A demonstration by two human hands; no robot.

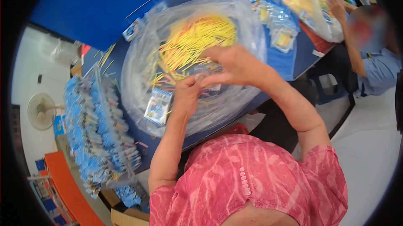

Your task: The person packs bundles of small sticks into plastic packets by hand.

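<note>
My left hand [189,92] is closed in a pinch over the big clear plastic bag [138,66]; what its fingertips hold I cannot make out. My right hand [237,64] reaches over the bag with thumb and fingers apart, slightly blurred, its thumb close to the left fingertips. Below both hands, a heap of thin yellow and orange sticks [197,37] fills the middle of the bag. Greyish clear plastic shows between and under the hands, partly hidden. Just left of my left wrist lies a blue-and-white printed packet [158,105].
Strips of blue packets [94,121] hang over the table's left side. More packets [283,29] lie on a blue cloth [279,60] at right. Another person's hand [336,8] rests by a filled plastic bag [302,1]. A blue panel [92,3] stands at the back.
</note>
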